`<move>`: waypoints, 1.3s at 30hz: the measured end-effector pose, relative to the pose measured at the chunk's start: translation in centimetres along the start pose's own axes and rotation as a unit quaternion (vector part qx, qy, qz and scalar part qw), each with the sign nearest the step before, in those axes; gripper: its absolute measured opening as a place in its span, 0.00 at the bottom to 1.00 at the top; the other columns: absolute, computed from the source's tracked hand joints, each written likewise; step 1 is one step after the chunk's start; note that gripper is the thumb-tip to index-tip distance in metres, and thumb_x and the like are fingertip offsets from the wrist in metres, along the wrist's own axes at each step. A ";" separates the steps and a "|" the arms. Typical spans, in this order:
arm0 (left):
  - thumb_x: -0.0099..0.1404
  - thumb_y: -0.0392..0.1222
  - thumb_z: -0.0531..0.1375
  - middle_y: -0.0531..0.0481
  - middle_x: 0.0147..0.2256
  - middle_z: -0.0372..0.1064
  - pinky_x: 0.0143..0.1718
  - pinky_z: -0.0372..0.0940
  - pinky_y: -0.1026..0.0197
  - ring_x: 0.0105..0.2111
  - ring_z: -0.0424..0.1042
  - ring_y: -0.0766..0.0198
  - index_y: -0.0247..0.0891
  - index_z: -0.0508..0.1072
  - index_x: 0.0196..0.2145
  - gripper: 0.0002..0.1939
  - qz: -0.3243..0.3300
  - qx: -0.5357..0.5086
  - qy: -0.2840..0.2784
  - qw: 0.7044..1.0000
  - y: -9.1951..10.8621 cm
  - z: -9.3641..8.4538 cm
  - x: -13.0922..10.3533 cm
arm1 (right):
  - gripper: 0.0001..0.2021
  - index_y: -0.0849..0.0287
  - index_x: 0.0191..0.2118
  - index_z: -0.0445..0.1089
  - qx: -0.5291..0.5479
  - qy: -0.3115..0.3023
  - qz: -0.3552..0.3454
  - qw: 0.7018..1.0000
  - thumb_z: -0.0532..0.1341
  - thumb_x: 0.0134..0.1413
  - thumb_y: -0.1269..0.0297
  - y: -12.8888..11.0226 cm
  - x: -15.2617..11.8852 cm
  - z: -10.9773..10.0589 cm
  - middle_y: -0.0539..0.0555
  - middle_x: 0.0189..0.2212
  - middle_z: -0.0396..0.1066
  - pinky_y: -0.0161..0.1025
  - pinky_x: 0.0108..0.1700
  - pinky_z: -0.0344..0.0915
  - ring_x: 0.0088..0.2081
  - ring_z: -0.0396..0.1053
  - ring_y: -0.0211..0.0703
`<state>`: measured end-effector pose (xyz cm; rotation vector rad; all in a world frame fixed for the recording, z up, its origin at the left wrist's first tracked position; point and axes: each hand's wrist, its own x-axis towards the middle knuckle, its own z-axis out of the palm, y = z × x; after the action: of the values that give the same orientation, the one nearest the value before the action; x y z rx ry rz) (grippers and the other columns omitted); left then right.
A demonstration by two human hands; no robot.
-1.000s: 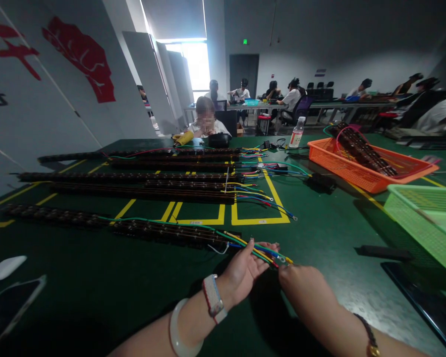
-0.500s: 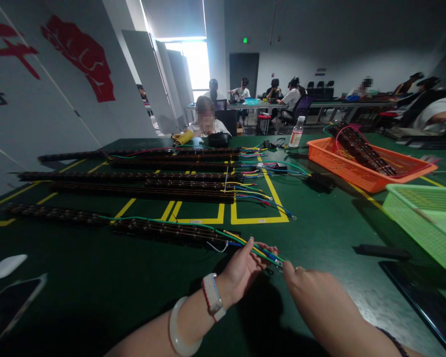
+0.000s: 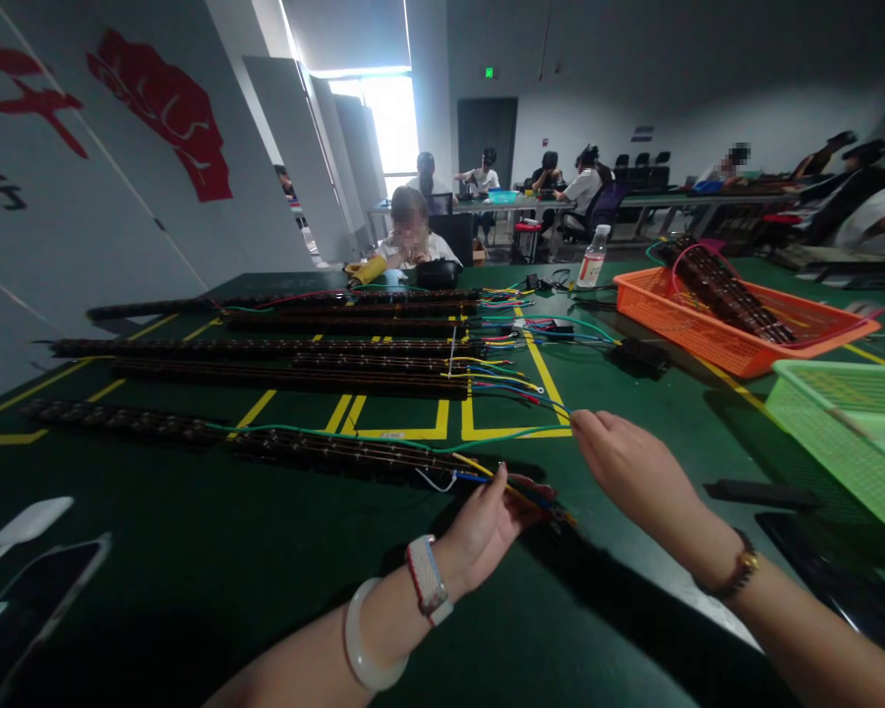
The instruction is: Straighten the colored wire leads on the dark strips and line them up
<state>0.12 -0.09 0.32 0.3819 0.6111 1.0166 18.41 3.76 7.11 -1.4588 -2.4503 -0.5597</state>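
The green wire (image 3: 516,435) runs from the dark strip (image 3: 354,452), at the left hand's (image 3: 487,531) ten o'clock, to the right hand (image 3: 626,457) at its two o'clock, which appears to pinch its end. It looks light, springy and smooth, probably best gripped near the tip. The left hand, half curled, clasps yellow and blue wires (image 3: 472,463) under its thumb.

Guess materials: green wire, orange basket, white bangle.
Green wire: likely smooth plastic insulation; uniform colour, supple curve. Core not visible.
Orange basket: probably moulded plastic, satin; perforated walls, even colour.
White bangle: smooth, pale ring; stone, glass or plastic, can't tell.
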 end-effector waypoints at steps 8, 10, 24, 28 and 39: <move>0.68 0.45 0.49 0.35 0.41 0.72 0.55 0.57 0.51 0.47 0.70 0.54 0.28 0.72 0.34 0.19 -0.035 -0.055 -0.007 0.998 0.6 0.3 0.0 | 0.09 0.60 0.38 0.65 0.198 0.007 0.045 0.979 0.49 0.62 0.67 1.8 0.1 7.1 0.57 0.32 0.71 0.36 0.33 0.61 0.31 0.68 0.44; 0.68 0.46 0.49 0.35 0.41 0.72 0.55 0.57 0.52 0.47 0.70 0.54 0.28 0.72 0.35 0.19 -0.034 -0.056 -0.006 0.998 0.6 0.3 0.0 | 0.10 0.60 0.38 0.66 0.218 0.007 0.046 0.975 0.49 0.61 0.66 2.0 -0.1 8.5 0.57 0.32 0.72 0.37 0.34 0.62 0.32 0.69 0.45; 0.69 0.46 0.47 0.35 0.39 0.72 0.53 0.58 0.50 0.45 0.71 0.55 0.29 0.71 0.35 0.19 0.002 -0.035 -0.012 0.999 0.4 0.0 0.0 | 0.08 0.58 0.35 0.68 0.232 0.068 0.071 0.968 0.51 0.59 0.69 2.1 1.2 10.9 0.57 0.31 0.71 0.37 0.36 0.61 0.33 0.67 0.45; 0.68 0.47 0.48 0.34 0.41 0.72 0.54 0.58 0.50 0.47 0.70 0.53 0.27 0.71 0.36 0.19 -0.012 -0.037 -0.022 0.999 0.5 -0.1 0.1 | 0.08 0.59 0.34 0.70 0.221 0.043 0.044 0.973 0.54 0.59 0.69 2.3 1.0 10.8 0.57 0.31 0.72 0.37 0.37 0.61 0.34 0.66 0.45; 0.67 0.49 0.51 0.35 0.44 0.71 0.58 0.54 0.51 0.50 0.68 0.55 0.29 0.71 0.38 0.18 -0.026 -0.019 -0.015 0.999 0.7 0.1 0.0 | 0.11 0.60 0.35 0.68 0.295 0.153 -0.054 0.942 0.50 0.62 0.64 1.4 -2.9 6.7 0.56 0.31 0.69 0.43 0.41 0.61 0.36 0.65 0.44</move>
<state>-0.27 0.28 0.83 0.3456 0.5715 0.9709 20.98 5.02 0.22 -0.9222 -2.1849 -0.0396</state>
